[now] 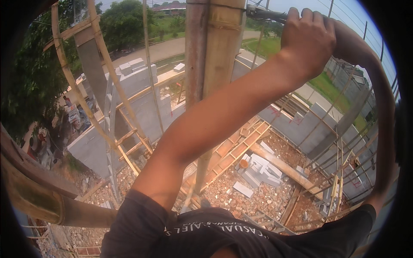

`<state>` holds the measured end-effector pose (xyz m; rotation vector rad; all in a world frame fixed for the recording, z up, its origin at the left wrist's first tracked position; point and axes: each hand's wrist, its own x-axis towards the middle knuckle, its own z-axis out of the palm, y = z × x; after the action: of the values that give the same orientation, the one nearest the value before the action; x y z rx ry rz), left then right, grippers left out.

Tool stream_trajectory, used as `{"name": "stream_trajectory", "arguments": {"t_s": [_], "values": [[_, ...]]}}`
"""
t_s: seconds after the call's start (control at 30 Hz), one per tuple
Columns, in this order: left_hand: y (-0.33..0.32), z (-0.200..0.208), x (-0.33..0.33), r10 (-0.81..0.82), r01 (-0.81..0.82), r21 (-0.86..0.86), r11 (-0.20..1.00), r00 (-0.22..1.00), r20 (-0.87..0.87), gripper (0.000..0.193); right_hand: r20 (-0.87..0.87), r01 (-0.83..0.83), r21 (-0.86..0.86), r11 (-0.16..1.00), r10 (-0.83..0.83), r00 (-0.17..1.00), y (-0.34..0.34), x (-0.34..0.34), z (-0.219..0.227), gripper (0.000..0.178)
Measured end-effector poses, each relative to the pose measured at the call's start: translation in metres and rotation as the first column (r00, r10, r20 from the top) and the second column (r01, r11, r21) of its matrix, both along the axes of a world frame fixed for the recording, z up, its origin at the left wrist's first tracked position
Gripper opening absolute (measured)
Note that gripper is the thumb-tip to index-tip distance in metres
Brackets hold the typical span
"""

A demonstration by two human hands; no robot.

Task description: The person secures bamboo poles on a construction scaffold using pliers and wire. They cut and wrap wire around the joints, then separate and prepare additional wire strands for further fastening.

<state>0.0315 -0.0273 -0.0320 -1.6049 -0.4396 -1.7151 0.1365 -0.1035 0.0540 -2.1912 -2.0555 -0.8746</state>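
Tool: a thin grey metal tool point(263, 13) pokes out at 9 o'clock from the raised fist, at the top of the view, touching the upright pole.
Left hand: the left hand point(307, 38) is curled tight round the tool's handle, fingers fully wrapped, its forearm crossing the view from 7 o'clock up to 1 o'clock.
Right hand: the arm arcs along the rim at 3 o'clock and meets the fist from behind; the right hand itself is hidden, so I cannot tell its grip.
Pole: a bamboo pole point(219, 56) beside a grey pipe point(195, 51), both upright at 12 o'clock, the forearm passing in front of them.
Scaffold: slanted bamboo poles point(103, 51) at 10 o'clock.
Walls: grey block walls point(142, 86) far below at 10 and 2 o'clock.
Ground: rubble floor point(266, 200) at 5 o'clock, with loose grey blocks point(260, 170) and wooden formwork point(241, 146) lying on it.
Shirt: dark shirt point(215, 236) at 6 o'clock.
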Motion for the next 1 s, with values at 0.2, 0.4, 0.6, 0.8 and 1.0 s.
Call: {"name": "stream_trajectory", "arguments": {"t_s": [0.2, 0.4, 0.6, 0.8, 1.0], "values": [[0.038, -0.004, 0.021, -0.006, 0.01, 0.104, 0.995, 0.999, -0.04, 0.027, -0.328, 0.1, -0.414, 0.905, -0.251, 0.911, 0.002, -0.023, 0.007, 0.048], [0.031, 0.001, 0.028, -0.107, 0.115, 0.094, 0.989, 0.99, -0.088, 0.018, 0.204, -0.227, 0.457, 0.86, 0.147, 0.968, -0.023, 0.007, -0.049, 0.058], [0.03, 0.004, 0.022, -0.178, 0.178, -0.013, 0.984, 0.974, -0.138, 0.014, 0.646, -0.556, 0.748, 0.362, -0.207, 0.735, 0.022, 0.035, -0.073, 0.05], [0.021, 0.002, 0.022, 0.129, -0.136, -0.038, 0.99, 0.981, -0.145, 0.014, 0.65, -0.549, 0.663, 0.509, -0.029, 0.759, 0.026, 0.059, -0.045, 0.032], [0.019, -0.005, 0.005, -0.057, 0.051, 0.124, 0.991, 0.997, 0.042, 0.016, 0.464, -0.432, 0.546, 0.718, 0.171, 0.869, 0.018, 0.047, -0.037, 0.028]]}}
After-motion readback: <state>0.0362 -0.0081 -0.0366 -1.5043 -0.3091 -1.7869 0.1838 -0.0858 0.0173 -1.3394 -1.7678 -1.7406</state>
